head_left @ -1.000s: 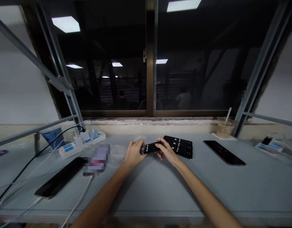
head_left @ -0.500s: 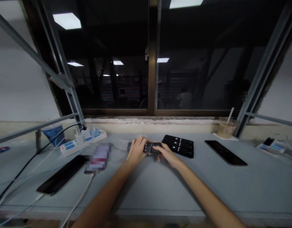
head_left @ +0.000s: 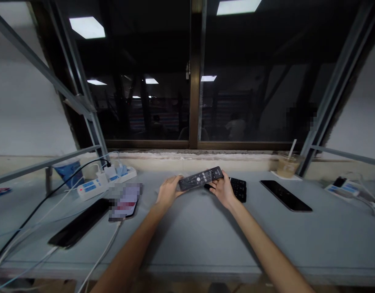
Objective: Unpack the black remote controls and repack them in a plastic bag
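Observation:
A long black remote control (head_left: 200, 178) with small white buttons is held level above the grey table (head_left: 205, 240). My left hand (head_left: 167, 192) grips its left end and my right hand (head_left: 223, 189) grips its right end. Both hands are closed on it, fingers wrapped under and thumbs on top. Behind my right hand a black calculator-like keypad (head_left: 238, 189) lies flat on the table, partly hidden by the hand.
A dark phone (head_left: 285, 195) lies right of the keypad, with an iced drink cup (head_left: 286, 164) behind it. Left are a blurred-screen phone (head_left: 125, 200), another dark phone (head_left: 80, 223), a white power strip (head_left: 105, 182) with cables, and a blue cup (head_left: 66, 171). A dark window stands behind.
The remote has been lifted and stretched out between both hands, its right end raised toward the window. My right hand moved right, over the keypad.

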`<action>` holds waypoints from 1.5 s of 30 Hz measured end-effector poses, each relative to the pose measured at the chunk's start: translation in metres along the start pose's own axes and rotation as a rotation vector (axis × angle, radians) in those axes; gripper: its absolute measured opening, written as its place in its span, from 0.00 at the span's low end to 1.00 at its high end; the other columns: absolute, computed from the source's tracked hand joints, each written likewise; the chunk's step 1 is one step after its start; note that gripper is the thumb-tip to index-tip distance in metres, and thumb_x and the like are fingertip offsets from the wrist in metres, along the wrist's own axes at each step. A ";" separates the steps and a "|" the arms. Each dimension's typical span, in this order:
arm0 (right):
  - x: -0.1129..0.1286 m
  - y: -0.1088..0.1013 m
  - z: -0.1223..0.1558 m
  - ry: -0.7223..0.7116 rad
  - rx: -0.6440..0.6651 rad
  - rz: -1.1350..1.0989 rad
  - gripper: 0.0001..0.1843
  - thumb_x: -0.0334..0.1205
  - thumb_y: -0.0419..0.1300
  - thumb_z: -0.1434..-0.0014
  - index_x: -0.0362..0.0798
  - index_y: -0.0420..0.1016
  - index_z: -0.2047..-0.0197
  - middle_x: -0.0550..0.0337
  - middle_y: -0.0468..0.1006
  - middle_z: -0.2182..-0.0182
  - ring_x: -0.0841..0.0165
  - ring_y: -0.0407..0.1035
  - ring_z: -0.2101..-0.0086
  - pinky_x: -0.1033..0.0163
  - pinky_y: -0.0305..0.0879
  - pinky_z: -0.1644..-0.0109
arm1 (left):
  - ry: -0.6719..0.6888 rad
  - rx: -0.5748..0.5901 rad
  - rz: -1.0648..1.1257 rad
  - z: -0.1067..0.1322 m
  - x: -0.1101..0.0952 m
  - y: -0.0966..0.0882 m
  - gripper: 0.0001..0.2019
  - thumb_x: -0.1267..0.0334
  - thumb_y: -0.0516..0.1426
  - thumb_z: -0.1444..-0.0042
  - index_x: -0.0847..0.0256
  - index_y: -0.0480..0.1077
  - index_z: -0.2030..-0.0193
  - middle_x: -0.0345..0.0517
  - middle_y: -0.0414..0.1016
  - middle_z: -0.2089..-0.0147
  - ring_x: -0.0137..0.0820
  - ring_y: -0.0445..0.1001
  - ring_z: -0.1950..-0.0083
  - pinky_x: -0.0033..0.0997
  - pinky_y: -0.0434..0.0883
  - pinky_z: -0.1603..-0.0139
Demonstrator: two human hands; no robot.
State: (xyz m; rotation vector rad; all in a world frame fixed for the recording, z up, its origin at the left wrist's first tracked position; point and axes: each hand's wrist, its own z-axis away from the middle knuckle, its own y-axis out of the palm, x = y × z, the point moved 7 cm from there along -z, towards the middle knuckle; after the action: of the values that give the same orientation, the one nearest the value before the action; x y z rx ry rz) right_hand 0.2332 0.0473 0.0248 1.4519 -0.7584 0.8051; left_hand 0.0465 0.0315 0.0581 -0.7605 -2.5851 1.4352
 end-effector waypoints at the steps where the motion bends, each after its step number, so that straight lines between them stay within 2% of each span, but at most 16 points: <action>1: -0.001 0.000 -0.001 -0.001 0.009 0.022 0.19 0.56 0.49 0.49 0.50 0.70 0.70 0.60 0.72 0.75 0.69 0.66 0.73 0.68 0.59 0.75 | 0.000 0.007 0.010 0.000 -0.002 0.001 0.18 0.54 0.58 0.50 0.56 0.63 0.54 0.41 0.73 0.57 0.34 0.70 0.56 0.31 0.63 0.56; 3: -0.001 0.000 -0.002 -0.012 0.008 0.066 0.18 0.56 0.49 0.49 0.51 0.69 0.68 0.59 0.72 0.73 0.69 0.66 0.72 0.68 0.60 0.75 | -0.002 0.014 0.031 0.002 -0.006 0.001 0.17 0.52 0.56 0.50 0.55 0.63 0.55 0.41 0.73 0.58 0.34 0.71 0.57 0.31 0.64 0.57; 6: 0.001 0.000 -0.002 -0.020 -0.004 0.098 0.17 0.55 0.49 0.50 0.51 0.68 0.66 0.60 0.72 0.72 0.69 0.66 0.72 0.68 0.60 0.75 | -0.004 0.020 0.048 0.003 -0.009 0.000 0.14 0.58 0.56 0.50 0.54 0.64 0.55 0.39 0.73 0.59 0.33 0.72 0.58 0.30 0.65 0.58; 9: 0.000 0.002 -0.002 0.019 0.043 0.097 0.17 0.54 0.50 0.49 0.53 0.68 0.64 0.61 0.72 0.73 0.70 0.66 0.70 0.69 0.59 0.75 | 0.001 0.018 0.046 0.004 -0.010 0.000 0.15 0.64 0.57 0.52 0.55 0.64 0.56 0.39 0.73 0.59 0.33 0.72 0.57 0.29 0.65 0.58; 13: -0.003 0.003 -0.002 0.065 0.088 0.112 0.14 0.53 0.52 0.49 0.53 0.69 0.67 0.62 0.71 0.74 0.69 0.67 0.69 0.70 0.58 0.76 | -0.013 0.016 0.045 0.003 -0.006 0.000 0.14 0.64 0.57 0.51 0.55 0.64 0.56 0.40 0.73 0.59 0.32 0.72 0.57 0.29 0.66 0.58; 18: -0.004 0.003 -0.003 0.069 0.119 0.171 0.14 0.53 0.56 0.51 0.53 0.70 0.68 0.61 0.73 0.71 0.70 0.67 0.69 0.70 0.59 0.76 | 0.010 -0.032 0.013 0.002 -0.003 -0.003 0.15 0.62 0.57 0.50 0.56 0.63 0.54 0.41 0.72 0.58 0.33 0.70 0.56 0.30 0.65 0.57; 22: -0.005 0.003 -0.001 0.081 0.154 0.150 0.15 0.50 0.60 0.53 0.55 0.72 0.61 0.61 0.73 0.69 0.72 0.66 0.70 0.71 0.58 0.77 | 0.010 -0.053 -0.032 0.001 -0.002 -0.005 0.18 0.62 0.59 0.50 0.56 0.63 0.52 0.42 0.71 0.58 0.34 0.70 0.57 0.32 0.64 0.57; 26: -0.002 0.006 0.005 0.089 0.211 0.169 0.22 0.44 0.64 0.56 0.55 0.72 0.54 0.63 0.71 0.74 0.75 0.61 0.77 0.72 0.56 0.78 | 0.054 -0.047 -0.052 0.001 -0.006 -0.007 0.19 0.62 0.58 0.49 0.55 0.61 0.50 0.42 0.70 0.57 0.35 0.69 0.56 0.33 0.62 0.55; 30: 0.000 0.009 0.009 0.079 0.229 0.241 0.21 0.43 0.64 0.56 0.55 0.73 0.55 0.63 0.70 0.75 0.77 0.58 0.79 0.72 0.52 0.81 | 0.079 -0.030 -0.064 0.001 -0.011 -0.007 0.20 0.62 0.58 0.49 0.55 0.61 0.49 0.43 0.69 0.56 0.35 0.68 0.55 0.34 0.61 0.54; 36: -0.009 0.010 0.009 0.058 0.196 0.355 0.22 0.40 0.67 0.60 0.53 0.74 0.57 0.63 0.73 0.70 0.77 0.60 0.76 0.73 0.52 0.80 | 0.161 0.023 -0.057 0.004 -0.023 -0.005 0.22 0.64 0.58 0.49 0.55 0.60 0.46 0.43 0.68 0.55 0.35 0.66 0.52 0.34 0.60 0.53; 40: -0.013 0.014 0.012 0.070 0.191 0.367 0.19 0.46 0.65 0.57 0.53 0.75 0.59 0.61 0.75 0.66 0.75 0.63 0.73 0.73 0.54 0.79 | 0.147 -0.025 0.002 0.005 -0.026 -0.010 0.22 0.62 0.58 0.48 0.54 0.60 0.46 0.43 0.69 0.55 0.34 0.67 0.53 0.33 0.61 0.53; 45: -0.008 0.022 0.015 0.045 0.185 0.287 0.14 0.45 0.63 0.56 0.51 0.74 0.64 0.59 0.76 0.64 0.71 0.68 0.67 0.72 0.58 0.77 | 0.117 -0.083 0.072 0.005 -0.032 -0.016 0.18 0.56 0.55 0.47 0.54 0.63 0.49 0.42 0.71 0.58 0.32 0.70 0.56 0.30 0.65 0.56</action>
State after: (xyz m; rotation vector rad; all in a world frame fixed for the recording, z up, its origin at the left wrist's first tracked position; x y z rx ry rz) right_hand 0.2108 0.0315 0.0295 1.5018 -0.8882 1.1488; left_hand 0.0666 0.0058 0.0739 -0.9278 -2.5669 1.2664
